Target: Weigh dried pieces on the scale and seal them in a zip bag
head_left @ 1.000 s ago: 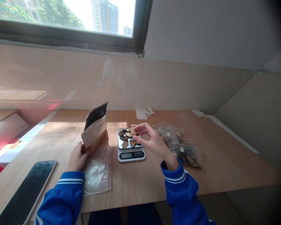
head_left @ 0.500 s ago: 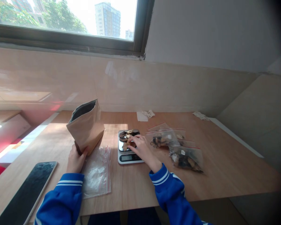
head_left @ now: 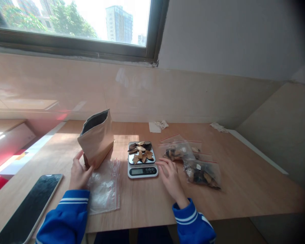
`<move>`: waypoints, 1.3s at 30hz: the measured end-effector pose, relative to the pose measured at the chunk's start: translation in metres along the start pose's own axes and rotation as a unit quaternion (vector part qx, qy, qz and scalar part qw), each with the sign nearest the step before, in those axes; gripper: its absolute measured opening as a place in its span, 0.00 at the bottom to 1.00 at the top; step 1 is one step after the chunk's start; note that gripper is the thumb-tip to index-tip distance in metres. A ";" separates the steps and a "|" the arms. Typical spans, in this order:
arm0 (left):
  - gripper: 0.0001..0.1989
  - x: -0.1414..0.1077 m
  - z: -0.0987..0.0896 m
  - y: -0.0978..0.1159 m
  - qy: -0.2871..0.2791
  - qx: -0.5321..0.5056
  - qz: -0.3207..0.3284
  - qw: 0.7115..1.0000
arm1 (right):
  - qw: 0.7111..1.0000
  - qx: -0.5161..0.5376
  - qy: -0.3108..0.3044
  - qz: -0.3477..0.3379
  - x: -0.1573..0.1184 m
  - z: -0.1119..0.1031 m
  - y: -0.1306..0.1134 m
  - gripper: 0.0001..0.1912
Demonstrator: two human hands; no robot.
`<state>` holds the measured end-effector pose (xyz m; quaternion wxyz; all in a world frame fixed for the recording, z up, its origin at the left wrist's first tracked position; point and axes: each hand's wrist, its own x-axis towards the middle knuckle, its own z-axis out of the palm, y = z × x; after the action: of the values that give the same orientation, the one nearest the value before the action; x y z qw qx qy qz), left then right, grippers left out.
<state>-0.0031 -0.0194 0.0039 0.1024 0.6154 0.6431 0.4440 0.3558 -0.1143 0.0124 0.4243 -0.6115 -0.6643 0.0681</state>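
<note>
A kraft paper bag [head_left: 98, 142] with a dark lining leans upright on the table, its mouth open. My left hand [head_left: 80, 173] has its thumb and fingers around the bag's lower left corner. Partly under that hand lies a flat clear zip bag [head_left: 105, 189]. A small digital scale [head_left: 143, 172] bears several dried brown and dark slices [head_left: 142, 151] that look like mushroom or bark pieces; its display is too small to read surely. Just right of the scale, my right hand [head_left: 171, 179] hovers with fingers apart, holding nothing.
Several filled zip bags [head_left: 203, 173] of dark and brown pieces lie to the right. A phone or tablet [head_left: 29, 210] rests at the left front. White paper and a crumpled tissue [head_left: 162, 125] lie at the back, below the window [head_left: 91, 54].
My right hand has drawn back from the slices on the scale, towards the right and nearer me. The paper bag has shifted slightly right, and my left hand's grip looks looser.
</note>
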 end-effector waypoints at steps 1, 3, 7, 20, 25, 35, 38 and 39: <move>0.42 -0.003 -0.003 0.000 0.012 0.005 0.025 1.000 | 1.000 0.001 0.004 0.013 -0.008 -0.002 0.005 0.12; 0.43 -0.013 -0.008 0.000 0.042 0.013 0.072 0.996 | 0.999 0.003 0.010 0.035 -0.023 -0.004 0.014 0.12; 0.46 -0.027 -0.014 0.009 0.064 -0.019 0.101 0.993 | 0.998 0.010 0.021 0.060 -0.040 -0.006 0.024 0.12; 0.30 0.041 0.007 0.025 -0.054 -0.092 -0.026 0.994 | 0.998 0.004 0.039 0.054 -0.044 -0.006 0.022 0.13; 0.42 0.041 0.002 0.027 0.013 -0.072 -0.004 0.997 | 0.998 -0.006 0.032 0.052 -0.044 -0.006 0.021 0.13; 0.24 -0.075 -0.005 0.063 -0.242 0.022 0.184 0.952 | 0.998 0.000 0.029 0.055 -0.043 -0.008 0.015 0.14; 0.23 -0.074 0.002 0.053 -0.263 0.051 0.184 0.946 | 0.998 0.011 0.035 0.053 -0.042 -0.009 0.012 0.14; 0.22 -0.072 0.003 0.051 -0.261 0.054 0.183 0.946 | 0.998 0.017 0.041 0.052 -0.041 -0.009 0.012 0.14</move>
<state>0.0508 -0.0887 0.0078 0.1501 0.8213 0.4937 0.2433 0.3659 -0.1509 -0.0088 0.4577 -0.6398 -0.6127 0.0763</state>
